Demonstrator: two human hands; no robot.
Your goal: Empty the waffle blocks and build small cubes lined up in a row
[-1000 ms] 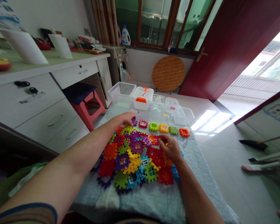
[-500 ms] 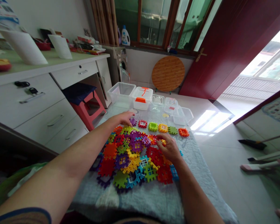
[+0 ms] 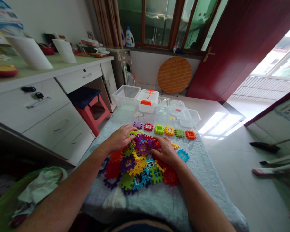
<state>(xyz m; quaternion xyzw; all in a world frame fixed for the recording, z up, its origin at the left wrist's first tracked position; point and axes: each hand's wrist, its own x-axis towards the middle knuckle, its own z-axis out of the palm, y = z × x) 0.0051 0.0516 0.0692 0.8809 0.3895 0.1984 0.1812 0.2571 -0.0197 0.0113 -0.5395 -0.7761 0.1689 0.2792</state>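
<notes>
A heap of colourful plastic building blocks (image 3: 136,167), square panels with toothed edges and some with window grids, lies on the cloth-covered table. My left hand (image 3: 120,138) rests at the heap's upper left, fingers stretched and thumb apart, touching a lime-green block (image 3: 136,132). On the heap's right side lies my right hand (image 3: 168,152), its fingers spread over red and purple blocks and hiding some of them. Beyond both hands runs a spaced row of single blocks, from a purple block (image 3: 138,125) at the left to an orange-red block (image 3: 190,134) at the right.
Clear plastic bins, including an open bin (image 3: 127,96) and a lidded box with orange clips (image 3: 148,100), stand along the table's far edge. A blue block (image 3: 183,155) lies right of the heap. A pink stool (image 3: 93,109) and white drawers (image 3: 50,119) are at the left.
My left hand has drawn back from the purple block at the row's left end to the heap. My right hand has shifted slightly left, uncovering the blue block beside it.
</notes>
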